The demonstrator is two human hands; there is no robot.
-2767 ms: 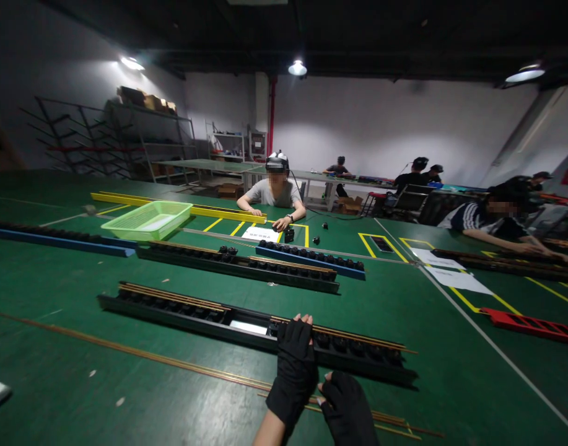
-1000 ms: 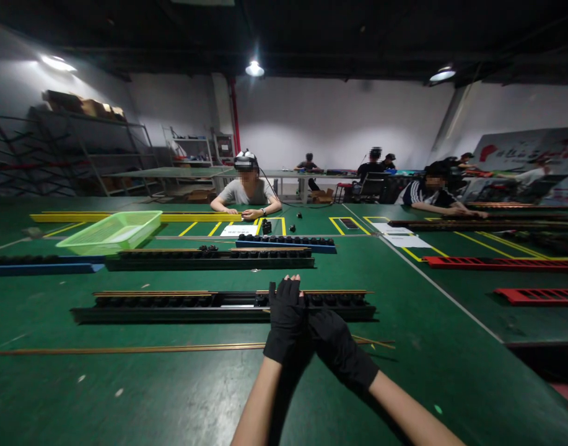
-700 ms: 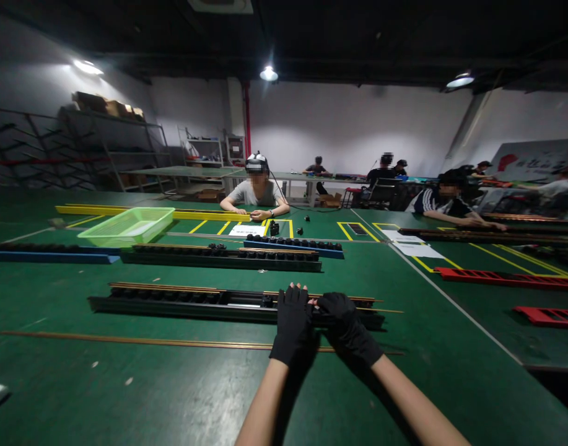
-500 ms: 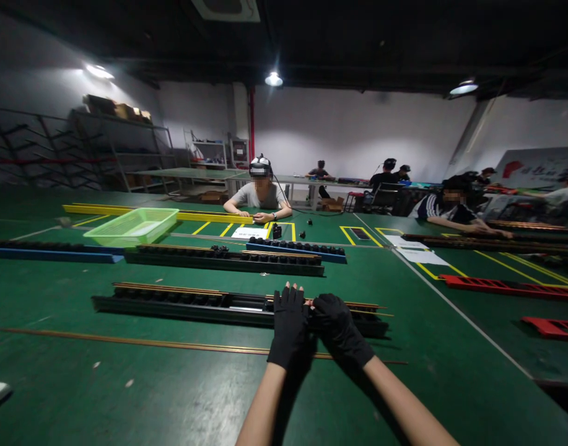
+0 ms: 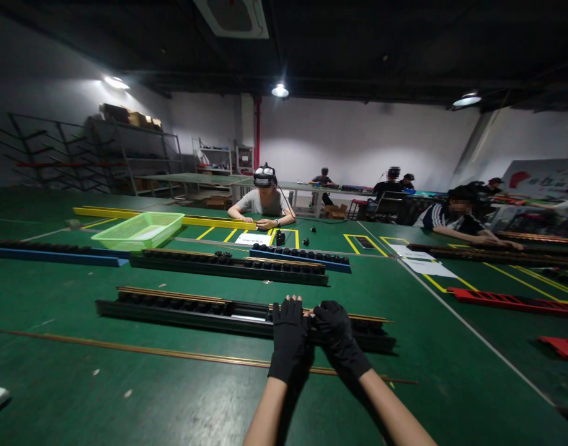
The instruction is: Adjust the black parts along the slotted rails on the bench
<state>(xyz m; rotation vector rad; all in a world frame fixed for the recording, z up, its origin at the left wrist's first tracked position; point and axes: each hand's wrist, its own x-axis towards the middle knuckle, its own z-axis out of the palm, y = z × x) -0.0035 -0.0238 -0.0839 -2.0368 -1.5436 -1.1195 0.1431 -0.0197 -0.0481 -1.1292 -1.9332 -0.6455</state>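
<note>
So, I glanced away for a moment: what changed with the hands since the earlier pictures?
The right hand rose from the brass strips near the person to the black rail, fingers curled on it, beside the left hand. The left hand stayed flat on the rail; rail and green basket did not move.

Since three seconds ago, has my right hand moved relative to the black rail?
Yes. The right hand moved forward: it was short of the black rail, over the brass strip, and now rests on the rail beside the left hand.
</note>
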